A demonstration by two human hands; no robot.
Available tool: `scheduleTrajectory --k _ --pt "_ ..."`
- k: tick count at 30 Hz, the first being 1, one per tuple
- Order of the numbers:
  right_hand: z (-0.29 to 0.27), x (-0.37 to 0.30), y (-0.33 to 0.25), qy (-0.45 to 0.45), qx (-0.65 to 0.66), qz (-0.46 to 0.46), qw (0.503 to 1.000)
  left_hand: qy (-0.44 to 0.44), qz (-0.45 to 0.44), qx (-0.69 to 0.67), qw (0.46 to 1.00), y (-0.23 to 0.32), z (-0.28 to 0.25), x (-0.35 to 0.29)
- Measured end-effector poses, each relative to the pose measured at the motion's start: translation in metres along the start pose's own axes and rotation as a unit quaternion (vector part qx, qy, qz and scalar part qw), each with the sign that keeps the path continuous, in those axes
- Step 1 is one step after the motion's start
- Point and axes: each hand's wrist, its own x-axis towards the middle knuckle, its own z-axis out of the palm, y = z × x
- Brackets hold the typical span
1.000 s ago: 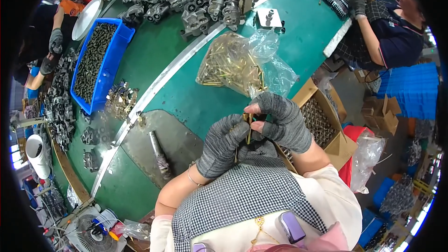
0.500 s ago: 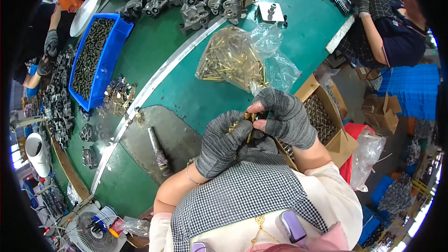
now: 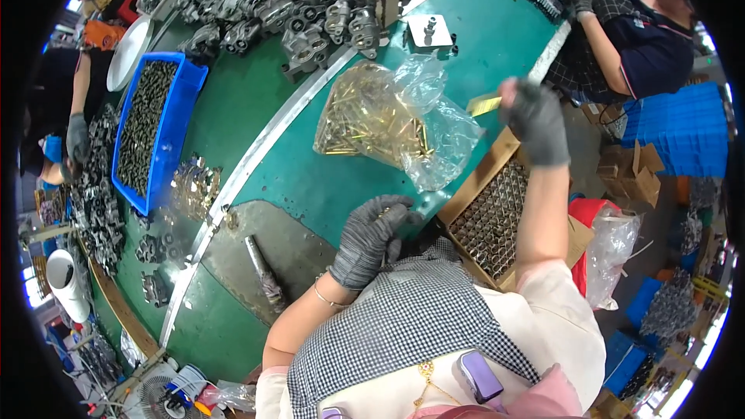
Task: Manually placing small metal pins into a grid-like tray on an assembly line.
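My right hand (image 3: 537,124), in a grey glove with bare fingertips, is raised over the right edge of the table. Between its thumb and fingers is a brass-coloured piece (image 3: 485,105), smeared by motion. In front of my chest, my left hand (image 3: 371,239), gloved alike, is curled closed. A small brass glint shows at its fingers, but what it holds is mostly hidden. Beyond both hands lies a clear plastic bag (image 3: 365,112) full of thin brass pins, its mouth toward the right.
A cardboard box (image 3: 497,221) of small metal rings stands at my right. A metal rod (image 3: 264,271) lies at the left. Farther off are a blue bin (image 3: 167,140) of dark parts, piled grey castings (image 3: 310,31) and a white block (image 3: 429,31). Co-workers' gloved hands work at both sides.
My hands were together at a brass part. The right one has moved up and right with a brass-coloured piece, while the left stays near my chest. The view has shifted slightly.
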Motion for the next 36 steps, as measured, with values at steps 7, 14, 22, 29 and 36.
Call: scheduleTrajectory --k 7,14,22,29,36 --pt "-0.034 0.101 0.019 0.142 -0.149 -0.141 0.968 -0.013 0.016 0.007 1.0 -0.004 0.0 0.007" --pt "0.103 -0.001 -0.016 -0.31 -0.621 -0.132 0.708 -0.014 0.002 -0.055 0.998 0.0 -0.009 0.005" --pt "0.127 -0.017 0.028 -0.266 -0.648 -0.092 0.708 -0.047 -0.006 -0.005 0.999 -0.002 -0.008 -0.001" --pt "0.154 -0.003 0.057 -0.21 -0.478 -0.174 0.835 -0.028 0.027 -0.001 0.999 -0.009 -0.018 -0.003" --pt "0.174 -0.005 0.063 -0.216 -0.542 -0.173 0.794 -0.011 0.042 0.005 0.999 -0.019 -0.026 -0.014"
